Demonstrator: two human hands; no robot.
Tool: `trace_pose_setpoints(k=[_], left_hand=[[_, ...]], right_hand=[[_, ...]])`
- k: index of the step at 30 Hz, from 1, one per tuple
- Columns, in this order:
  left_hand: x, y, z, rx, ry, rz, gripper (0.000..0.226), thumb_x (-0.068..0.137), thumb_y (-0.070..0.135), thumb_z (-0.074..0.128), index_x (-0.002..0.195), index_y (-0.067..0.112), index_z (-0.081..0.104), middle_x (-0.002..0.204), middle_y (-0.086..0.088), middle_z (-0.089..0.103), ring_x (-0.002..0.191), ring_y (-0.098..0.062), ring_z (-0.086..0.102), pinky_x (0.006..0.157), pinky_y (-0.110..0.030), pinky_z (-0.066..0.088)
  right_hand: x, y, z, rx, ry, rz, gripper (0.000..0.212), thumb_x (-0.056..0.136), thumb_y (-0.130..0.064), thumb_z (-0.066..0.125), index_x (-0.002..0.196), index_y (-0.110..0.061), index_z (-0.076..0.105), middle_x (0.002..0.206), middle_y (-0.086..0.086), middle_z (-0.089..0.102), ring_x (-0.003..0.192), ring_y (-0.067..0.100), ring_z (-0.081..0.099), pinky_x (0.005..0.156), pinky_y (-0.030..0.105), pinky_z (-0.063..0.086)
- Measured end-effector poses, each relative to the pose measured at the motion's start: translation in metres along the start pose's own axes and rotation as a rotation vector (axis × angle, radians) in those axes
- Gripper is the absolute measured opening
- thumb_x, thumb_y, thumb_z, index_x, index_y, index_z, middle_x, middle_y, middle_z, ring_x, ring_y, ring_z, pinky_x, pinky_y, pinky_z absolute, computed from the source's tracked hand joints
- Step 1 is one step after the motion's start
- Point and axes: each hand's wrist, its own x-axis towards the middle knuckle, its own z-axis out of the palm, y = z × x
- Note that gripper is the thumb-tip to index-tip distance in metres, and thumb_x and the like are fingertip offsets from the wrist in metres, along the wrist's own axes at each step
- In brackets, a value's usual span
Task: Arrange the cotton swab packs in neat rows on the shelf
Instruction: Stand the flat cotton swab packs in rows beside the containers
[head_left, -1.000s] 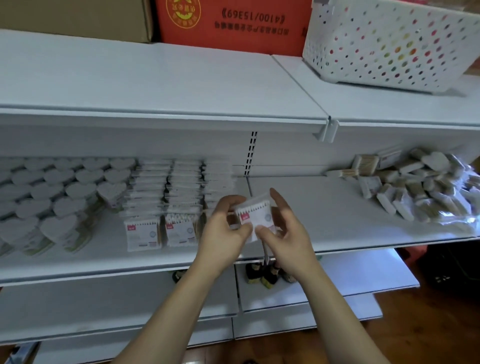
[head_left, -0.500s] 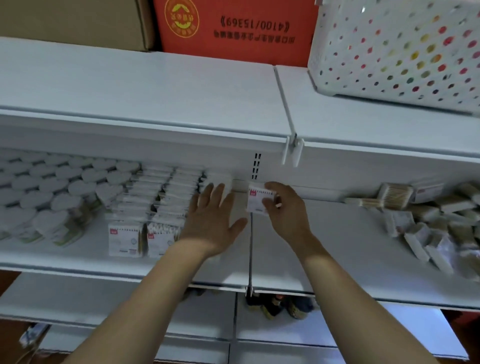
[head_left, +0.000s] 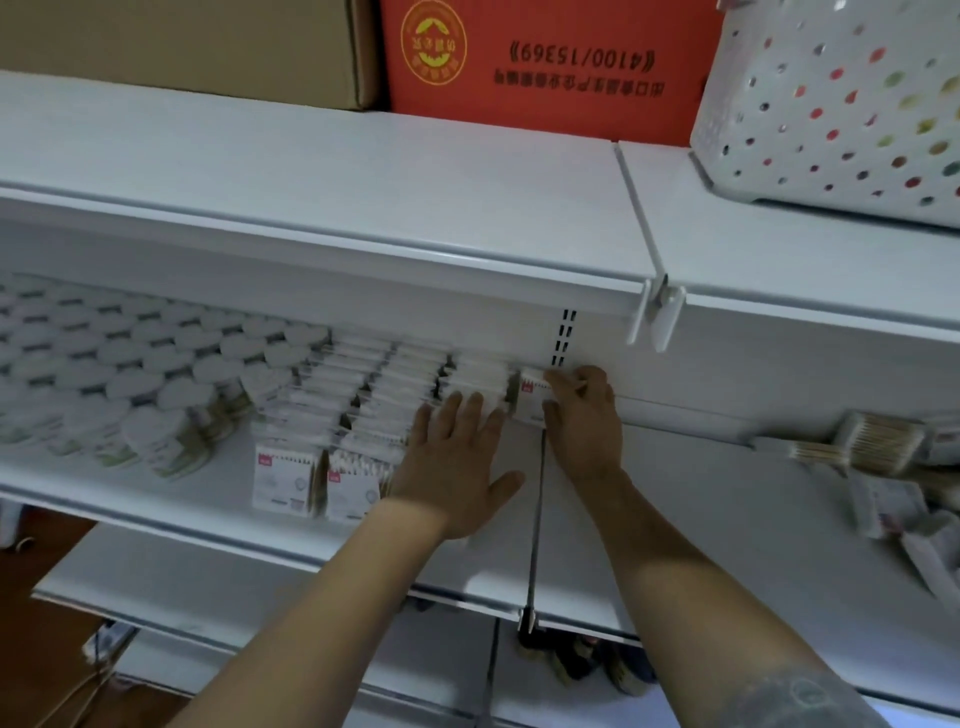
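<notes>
Now my right hand (head_left: 584, 415) has pushed the cotton swab pack (head_left: 531, 397) deeper, pinching it at the back of the shelf (head_left: 208, 499), mid-frame. My left hand (head_left: 457, 457) lies flat, fingers spread, on the rows of packs (head_left: 374, 395). Upper right sits a dotted basket (head_left: 831, 104).

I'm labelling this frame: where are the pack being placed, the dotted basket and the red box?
cotton swab pack (head_left: 531, 395), head view, its front face.
dotted basket (head_left: 831, 104), head view, its side wall.
red box (head_left: 545, 67), head view, its printed front.
</notes>
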Motion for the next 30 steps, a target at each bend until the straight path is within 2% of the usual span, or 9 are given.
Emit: trace_pose_setpoints(k=[2,5,10,14,18,22,26,28,30], left_hand=[[0.000,0.001,-0.002,-0.002,0.009,-0.007,0.082,0.099,0.069,0.021,0.160,0.024,-0.009,0.168,-0.005,-0.018,0.153,-0.027,-0.021,0.123,-0.051,-0.011],[-0.001,0.004,-0.006,0.008,0.030,-0.026,0.082,0.099,0.068,0.021,0.161,0.023,-0.007,0.168,-0.006,-0.016,0.154,-0.027,-0.019,0.123,-0.051,-0.011],[-0.005,0.013,-0.011,0.007,0.047,-0.071,0.079,0.101,0.066,0.022,0.161,0.022,-0.002,0.169,-0.006,-0.010,0.155,-0.028,-0.014,0.123,-0.052,-0.009],[-0.008,0.029,-0.016,-0.007,0.021,-0.094,0.078,0.102,0.064,0.022,0.161,0.020,-0.002,0.169,-0.006,-0.008,0.155,-0.028,-0.014,0.124,-0.052,-0.008],[-0.010,0.055,-0.022,-0.012,0.039,-0.050,0.077,0.103,0.061,0.022,0.161,0.017,-0.002,0.169,-0.007,-0.008,0.155,-0.028,-0.013,0.123,-0.052,-0.008],[-0.013,0.095,-0.019,-0.068,0.056,0.059,0.075,0.103,0.060,0.023,0.161,0.016,0.006,0.169,-0.008,-0.001,0.155,-0.028,-0.008,0.124,-0.051,-0.006],[-0.026,0.147,-0.006,-0.142,0.196,0.236,0.076,0.096,0.058,0.032,0.148,0.005,0.046,0.154,-0.022,0.042,0.147,-0.041,0.030,0.120,-0.062,0.018],[-0.031,0.173,-0.004,-0.149,0.200,0.275,0.073,0.096,0.054,0.041,0.150,0.006,0.043,0.156,-0.020,0.040,0.149,-0.040,0.027,0.122,-0.058,0.013],[-0.037,0.198,-0.006,-0.154,0.168,0.295,0.070,0.099,0.052,0.042,0.156,0.011,0.032,0.162,-0.015,0.029,0.152,-0.035,0.017,0.124,-0.053,0.005]], right_hand=[[0.003,0.003,0.001,-0.089,0.034,-0.046,0.041,0.087,-0.017,0.068,0.127,-0.018,0.065,0.134,0.018,0.046,0.114,0.038,0.049,0.073,0.047,0.059],[0.009,0.004,0.002,-0.180,0.053,-0.107,0.042,0.083,-0.017,0.072,0.125,-0.016,0.066,0.133,0.019,0.050,0.112,0.040,0.052,0.075,0.048,0.057],[0.001,0.005,-0.006,-0.220,-0.024,-0.081,0.059,0.081,-0.027,0.074,0.136,-0.018,0.058,0.138,0.019,0.047,0.115,0.041,0.052,0.083,0.049,0.053],[-0.019,0.019,-0.023,-0.207,0.023,-0.142,0.050,0.083,-0.024,0.073,0.130,-0.014,0.062,0.133,0.020,0.053,0.112,0.042,0.055,0.084,0.050,0.053],[-0.053,0.042,-0.055,-0.232,0.139,-0.145,0.047,0.088,-0.025,0.063,0.134,-0.015,0.060,0.133,0.016,0.057,0.118,0.038,0.053,0.091,0.047,0.047],[-0.096,0.069,-0.099,-0.282,0.198,-0.085,0.042,0.089,-0.032,0.048,0.119,-0.012,0.069,0.120,0.015,0.064,0.112,0.037,0.058,0.088,0.047,0.051],[-0.148,0.105,-0.154,-0.367,0.235,0.031,0.035,0.087,-0.029,0.052,0.108,-0.011,0.073,0.111,0.013,0.067,0.107,0.037,0.059,0.083,0.044,0.050],[-0.170,0.122,-0.183,-0.408,0.225,0.094,0.033,0.083,-0.026,0.053,0.105,-0.011,0.073,0.109,0.014,0.067,0.105,0.039,0.060,0.083,0.046,0.051],[-0.187,0.139,-0.209,-0.456,0.162,0.217,0.034,0.082,-0.025,0.055,0.108,-0.010,0.072,0.111,0.015,0.067,0.108,0.041,0.058,0.084,0.048,0.051]])
